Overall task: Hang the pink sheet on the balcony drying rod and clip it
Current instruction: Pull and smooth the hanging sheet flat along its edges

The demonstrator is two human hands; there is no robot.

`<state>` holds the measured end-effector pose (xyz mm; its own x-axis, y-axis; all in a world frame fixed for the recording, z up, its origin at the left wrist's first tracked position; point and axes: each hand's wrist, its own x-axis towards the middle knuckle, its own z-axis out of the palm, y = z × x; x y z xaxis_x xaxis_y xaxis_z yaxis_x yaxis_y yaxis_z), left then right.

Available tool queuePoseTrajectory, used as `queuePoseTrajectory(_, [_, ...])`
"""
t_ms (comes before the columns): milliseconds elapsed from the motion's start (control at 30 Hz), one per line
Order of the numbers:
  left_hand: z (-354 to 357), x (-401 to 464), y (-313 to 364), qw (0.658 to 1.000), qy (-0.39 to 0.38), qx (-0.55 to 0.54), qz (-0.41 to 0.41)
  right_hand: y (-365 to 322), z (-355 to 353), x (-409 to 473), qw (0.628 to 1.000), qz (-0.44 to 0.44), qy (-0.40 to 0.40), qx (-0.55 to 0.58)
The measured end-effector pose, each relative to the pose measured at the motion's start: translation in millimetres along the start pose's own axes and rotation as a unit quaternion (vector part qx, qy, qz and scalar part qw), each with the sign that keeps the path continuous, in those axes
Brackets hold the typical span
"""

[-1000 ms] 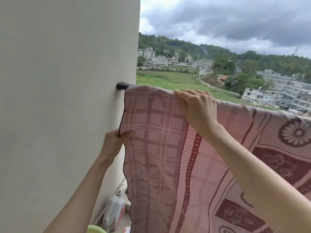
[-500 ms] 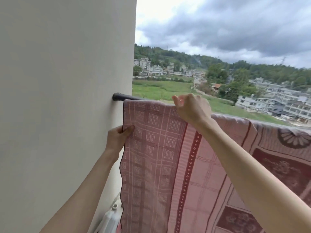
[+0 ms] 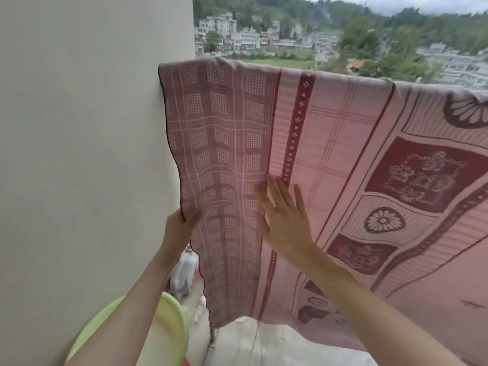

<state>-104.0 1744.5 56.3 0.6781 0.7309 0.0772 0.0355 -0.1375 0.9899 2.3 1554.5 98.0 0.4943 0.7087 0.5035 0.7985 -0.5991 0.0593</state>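
The pink sheet [image 3: 330,143], patterned with dark red flowers and checks, hangs over the drying rod and covers it fully, so the rod itself is hidden. Its left edge lies close to the wall. My left hand [image 3: 181,224] pinches that left edge about halfway down the hanging cloth. My right hand [image 3: 284,215] lies flat on the sheet's front with straight, spread fingers. No clip is visible.
A pale wall [image 3: 79,154] fills the left side. Below, a green basin [image 3: 169,336] sits by my left arm, with a white jug [image 3: 184,270] and small bottle [image 3: 202,303] on the floor. The concrete ledge [image 3: 264,342] runs under the sheet.
My right hand left the top of the rod and dropped to press flat on the sheet's front. My left hand slid down the edge. The sheet now covers the rod's end.
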Motion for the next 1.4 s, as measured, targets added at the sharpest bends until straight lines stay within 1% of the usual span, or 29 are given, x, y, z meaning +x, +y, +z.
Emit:
queuePoseTrajectory(100, [22.5,-18.8,-54.3,0.999,0.011,0.037,-0.035,15.9,55.4,-52.7,0.995,0.042,-0.080,0.037])
queuePoseTrajectory(200, [51.0,-36.0,-117.5,0.995,0.030,0.012,-0.093,28.9,113.9,-101.3,0.980,0.069,-0.171,0.071])
queuePoseTrajectory(300, [67.0,-43.6,-175.3,0.993,0.050,-0.012,-0.105,37.4,162.7,-140.4,0.962,0.101,-0.224,0.116])
queuePoseTrajectory(333, [70.2,-42.6,-194.1,0.994,0.043,-0.009,-0.105,40.5,180.3,-152.1,0.956,0.107,-0.243,0.126])
queuePoseTrajectory(433, [84.7,-35.0,-262.5,0.995,-0.007,0.032,-0.090,42.8,235.6,-182.8,0.946,0.124,-0.259,0.153])
queuePoseTrajectory(500, [96.7,-32.0,-310.6,0.994,-0.036,0.018,-0.102,36.4,281.4,-201.1,0.939,0.135,-0.261,0.177])
queuePoseTrajectory(600, [120.8,-26.8,-380.0,0.997,-0.056,0.021,-0.051,22.3,361.6,-226.5,0.933,0.144,-0.262,0.200])
queuePoseTrajectory(667, [138.9,-20.4,-417.4,0.998,-0.047,0.038,-0.024,11.7,414.9,-241.1,0.928,0.150,-0.262,0.217])
queuePoseTrajectory(733, [156.3,-14.2,-448.6,0.998,-0.045,0.046,0.017,0.1,465.1,-251.9,0.923,0.158,-0.253,0.244])
queuePoseTrajectory(833, [178.4,-14.3,-483.9,0.987,-0.115,0.042,0.104,-16.9,531.7,-260.2,0.918,0.179,-0.224,0.275])
queuePoseTrajectory(933, [190.7,-20.2,-501.3,0.970,-0.166,0.065,0.166,-26.7,572.8,-262.8,0.932,0.202,-0.133,0.270])
queuePoseTrajectory(1000, [194.5,-17.7,-510.7,0.964,-0.175,0.074,0.186,-24.0,591.5,-259.6,0.940,0.218,-0.057,0.256])
queuePoseTrajectory(1067, [195.0,-11.0,-525.6,0.967,-0.156,0.057,0.195,-16.1,606.6,-254.9,0.926,0.252,0.020,0.279])
queuePoseTrajectory(1167, [190.3,-5.4,-561.9,0.975,-0.051,0.050,0.212,-0.4,622.8,-258.8,0.900,0.290,0.093,0.311])
queuePoseTrajectory(1233, [189.5,-7.2,-588.2,0.978,0.001,0.088,0.190,11.7,626.6,-269.9,0.888,0.299,0.139,0.321])
queuePoseTrajectory(1300, [190.4,-13.5,-610.3,0.982,0.032,0.138,0.127,23.3,623.7,-283.7,0.872,0.323,0.156,0.334])
queuePoseTrajectory(1333, [190.7,-16.6,-619.3,0.985,0.037,0.143,0.085,28.8,621.3,-290.6,0.862,0.336,0.158,0.344])
queuePoseTrajectory(1367, [190.1,-19.4,-625.8,0.991,0.027,0.127,0.039,33.1,618.7,-297.8,0.852,0.350,0.154,0.357])
queuePoseTrajectory(1400, [189.8,-20.6,-631.4,0.996,-0.003,0.093,-0.002,36.3,617.2,-304.8,0.845,0.358,0.151,0.367])
